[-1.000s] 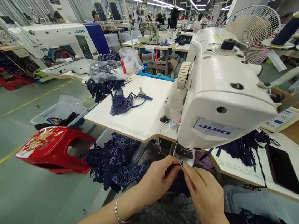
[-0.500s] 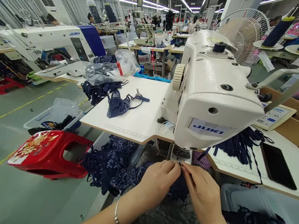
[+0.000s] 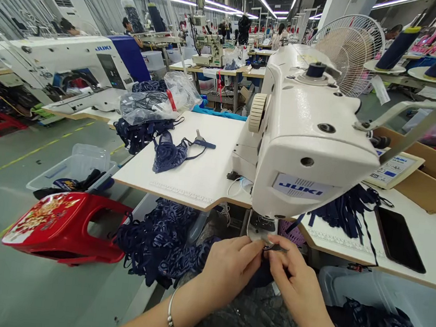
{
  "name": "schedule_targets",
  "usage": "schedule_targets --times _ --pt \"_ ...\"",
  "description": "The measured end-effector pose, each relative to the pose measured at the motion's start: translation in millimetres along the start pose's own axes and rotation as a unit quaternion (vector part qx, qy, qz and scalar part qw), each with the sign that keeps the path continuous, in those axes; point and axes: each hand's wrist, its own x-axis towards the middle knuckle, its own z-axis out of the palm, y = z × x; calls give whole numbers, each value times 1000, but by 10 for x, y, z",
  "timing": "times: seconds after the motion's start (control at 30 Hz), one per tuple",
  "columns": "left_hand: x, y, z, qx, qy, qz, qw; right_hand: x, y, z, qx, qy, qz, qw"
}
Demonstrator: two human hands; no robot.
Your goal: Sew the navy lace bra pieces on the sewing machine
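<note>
My left hand [image 3: 232, 262] is closed in a pinch just in front of the sewing machine's metal bed [image 3: 261, 227]. Dark navy fabric [image 3: 262, 276] hangs below its fingers, its shape mostly hidden. Beside it, touching at the fingertips, my right hand [image 3: 294, 272] pinches a thin dark strip [image 3: 281, 248] of what looks like the same piece. Above both hands stands the head of the white JUKI sewing machine [image 3: 314, 148]. A navy bra [image 3: 169, 154] lies on the white tabletop [image 3: 221, 132] to the left.
Navy bras [image 3: 161, 243] are heaped left of my lap, near a red stool [image 3: 61, 224]. On the right are navy straps [image 3: 342, 209], a phone [image 3: 400, 239] and a clear bin [image 3: 369, 286] with navy pieces. A second machine [image 3: 68, 57] stands left.
My right fingers have lifted and spread slightly from the left fingertips, exposing a thin dark strip. Both hands remain in front of the machine bed. The view has shifted slightly.
</note>
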Motion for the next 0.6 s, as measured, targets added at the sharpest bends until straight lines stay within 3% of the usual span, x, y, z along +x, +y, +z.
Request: schedule_targets --times 0.1,0.2,0.37,0.5,0.6 --pt "7 2 3 9 -16 3 1000 7 26 31 -49 14 -33 998" --pt "5 35 15 11 -53 -9 999 14 44 53 -112 78 -65 989" --pt "-20 82 57 -22 -68 -5 997 20 45 20 -99 156 8 983" --pt "-52 34 73 -29 -75 17 997 4 86 -64 -75 109 -21 991" --pt "-55 2 51 -55 -114 1 992 -30 122 -158 -71 -9 -73 995"
